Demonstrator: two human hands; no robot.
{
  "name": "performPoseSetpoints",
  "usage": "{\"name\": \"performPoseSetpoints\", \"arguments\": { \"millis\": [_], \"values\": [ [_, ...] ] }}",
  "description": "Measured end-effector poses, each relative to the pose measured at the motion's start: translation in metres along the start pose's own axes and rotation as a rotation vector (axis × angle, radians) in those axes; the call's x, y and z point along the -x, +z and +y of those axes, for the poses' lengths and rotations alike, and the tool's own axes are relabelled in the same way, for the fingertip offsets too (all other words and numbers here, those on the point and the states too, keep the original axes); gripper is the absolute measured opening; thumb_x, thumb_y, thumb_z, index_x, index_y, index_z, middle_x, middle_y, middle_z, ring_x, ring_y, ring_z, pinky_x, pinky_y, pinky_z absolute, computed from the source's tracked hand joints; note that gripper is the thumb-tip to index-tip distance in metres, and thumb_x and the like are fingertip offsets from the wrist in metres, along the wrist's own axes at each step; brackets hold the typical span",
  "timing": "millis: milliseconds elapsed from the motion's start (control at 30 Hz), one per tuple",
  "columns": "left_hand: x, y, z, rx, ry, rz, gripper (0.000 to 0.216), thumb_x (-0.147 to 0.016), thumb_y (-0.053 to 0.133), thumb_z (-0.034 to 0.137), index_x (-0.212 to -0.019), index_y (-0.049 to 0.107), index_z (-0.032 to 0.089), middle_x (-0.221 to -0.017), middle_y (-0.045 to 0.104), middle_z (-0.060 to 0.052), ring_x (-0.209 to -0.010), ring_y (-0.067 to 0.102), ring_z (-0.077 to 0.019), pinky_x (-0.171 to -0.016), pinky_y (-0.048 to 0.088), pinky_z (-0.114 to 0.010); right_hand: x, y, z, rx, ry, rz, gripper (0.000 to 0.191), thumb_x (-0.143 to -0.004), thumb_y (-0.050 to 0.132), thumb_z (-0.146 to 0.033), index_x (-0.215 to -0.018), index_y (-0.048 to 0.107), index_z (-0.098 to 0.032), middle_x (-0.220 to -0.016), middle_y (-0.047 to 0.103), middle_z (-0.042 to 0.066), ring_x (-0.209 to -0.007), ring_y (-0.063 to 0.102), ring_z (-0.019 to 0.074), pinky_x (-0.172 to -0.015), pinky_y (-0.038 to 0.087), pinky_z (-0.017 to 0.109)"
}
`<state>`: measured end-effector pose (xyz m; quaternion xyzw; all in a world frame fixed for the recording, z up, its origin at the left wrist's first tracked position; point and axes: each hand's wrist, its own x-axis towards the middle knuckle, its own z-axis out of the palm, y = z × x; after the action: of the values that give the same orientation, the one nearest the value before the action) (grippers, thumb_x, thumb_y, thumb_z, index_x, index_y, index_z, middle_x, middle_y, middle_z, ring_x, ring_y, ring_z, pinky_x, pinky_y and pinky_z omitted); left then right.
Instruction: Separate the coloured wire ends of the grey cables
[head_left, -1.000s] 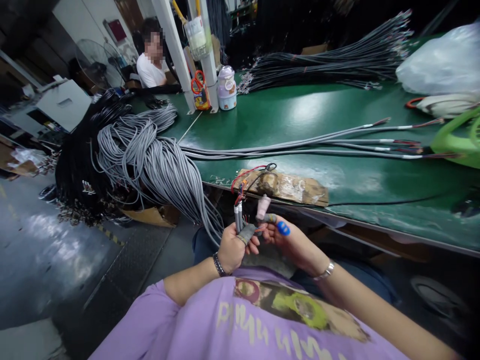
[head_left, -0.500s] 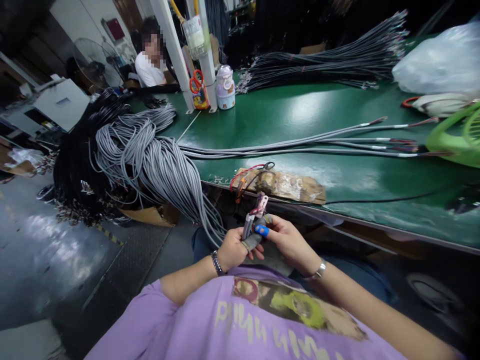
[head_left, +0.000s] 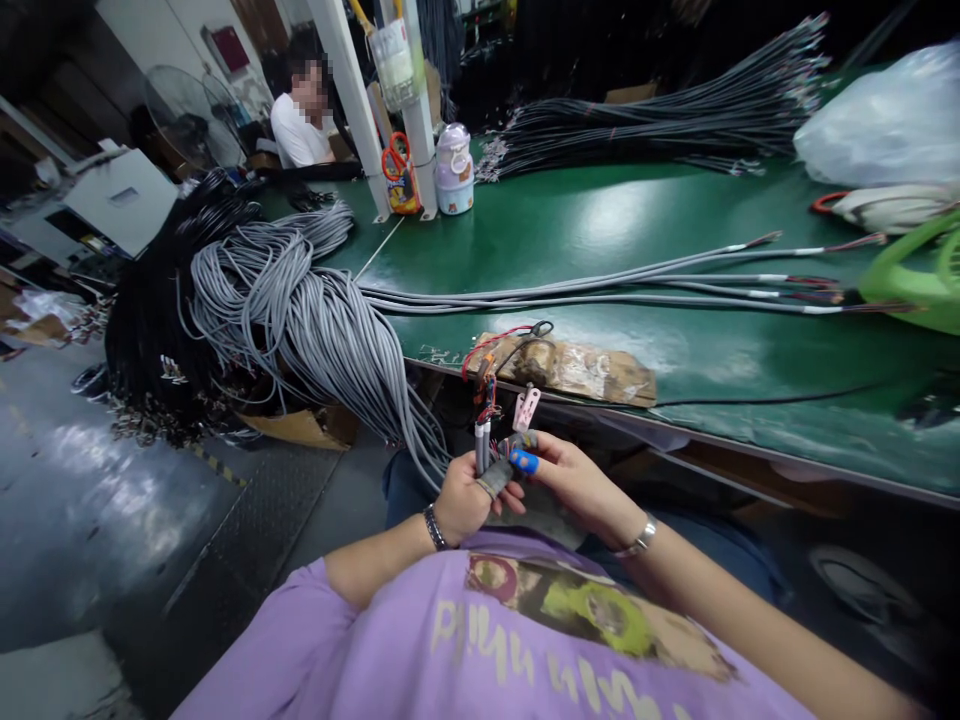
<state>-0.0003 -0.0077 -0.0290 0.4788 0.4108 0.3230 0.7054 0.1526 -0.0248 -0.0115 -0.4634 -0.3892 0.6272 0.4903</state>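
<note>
My left hand [head_left: 465,500] is closed around the ends of grey cables [head_left: 482,447], its thumb wrapped in a grey cover. The cable ends stand nearly upright, with thin coloured wires [head_left: 487,400] coming out of their tops. Close beside it, my right hand [head_left: 574,480] pinches with a blue band on its thumb and a grey cover on a finger. Thin wires show between the two hands; which of them the right fingers grip is hard to make out. Just above, at the table edge, is a pink clip [head_left: 527,408].
A large bundle of grey cables [head_left: 300,310] drapes over the table's left end, with several strands lying along the green table [head_left: 585,230]. A wooden block [head_left: 600,375] with wires sits at the front edge. Behind are a bottle [head_left: 454,180], black cables [head_left: 645,130] and a seated person [head_left: 300,120].
The cable ends in my left hand have swung left and more upright, apart from the pink clip they overlapped. Both hands stay almost in place. The view has shifted slightly.
</note>
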Motion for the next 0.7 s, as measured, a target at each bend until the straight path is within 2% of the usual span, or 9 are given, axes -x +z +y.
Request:
{"name": "performPoseSetpoints", "arguments": {
  "millis": [167,367,600,700],
  "values": [
    [0.000,0.001,-0.001,-0.006,0.015,0.030,0.049,-0.070,0.066,0.062,-0.080,0.054,0.014,-0.060,0.064,-0.002,-0.047,0.064,-0.0140,-0.036,0.035,-0.018,-0.002,0.006,-0.002,0.069,-0.021,0.062,0.038,-0.065,0.076,-0.051,-0.071,0.061,-0.017,-0.061,0.057,-0.001,-0.056,0.044,0.0111,-0.056,0.037,0.026],
    [-0.002,-0.001,-0.007,0.033,0.027,0.122,0.046,-0.073,0.065,0.059,-0.080,0.053,0.015,-0.061,0.064,-0.002,-0.048,0.064,-0.0140,-0.036,0.033,-0.018,-0.002,0.004,0.004,0.121,-0.029,0.174,0.040,-0.063,0.075,-0.054,-0.066,0.058,-0.017,-0.058,0.052,-0.003,-0.055,0.040,0.0101,-0.053,0.033,0.025],
    [-0.001,0.001,-0.004,-0.012,0.013,0.070,0.049,-0.070,0.065,0.062,-0.079,0.055,0.015,-0.059,0.063,-0.002,-0.045,0.062,-0.0136,-0.036,0.033,-0.019,-0.001,0.014,-0.011,0.095,0.010,0.021,0.043,-0.065,0.071,-0.059,-0.072,0.056,-0.019,-0.058,0.055,-0.002,-0.053,0.047,0.0120,-0.053,0.039,0.027],
    [0.000,0.001,-0.003,-0.020,0.009,0.064,0.049,-0.070,0.065,0.062,-0.077,0.054,0.015,-0.058,0.063,-0.001,-0.044,0.061,-0.0130,-0.035,0.033,-0.019,0.000,0.018,-0.014,0.081,-0.002,0.017,0.043,-0.067,0.070,-0.060,-0.069,0.054,-0.020,-0.055,0.053,-0.002,-0.050,0.047,0.0118,-0.052,0.039,0.028]
  ]
}}
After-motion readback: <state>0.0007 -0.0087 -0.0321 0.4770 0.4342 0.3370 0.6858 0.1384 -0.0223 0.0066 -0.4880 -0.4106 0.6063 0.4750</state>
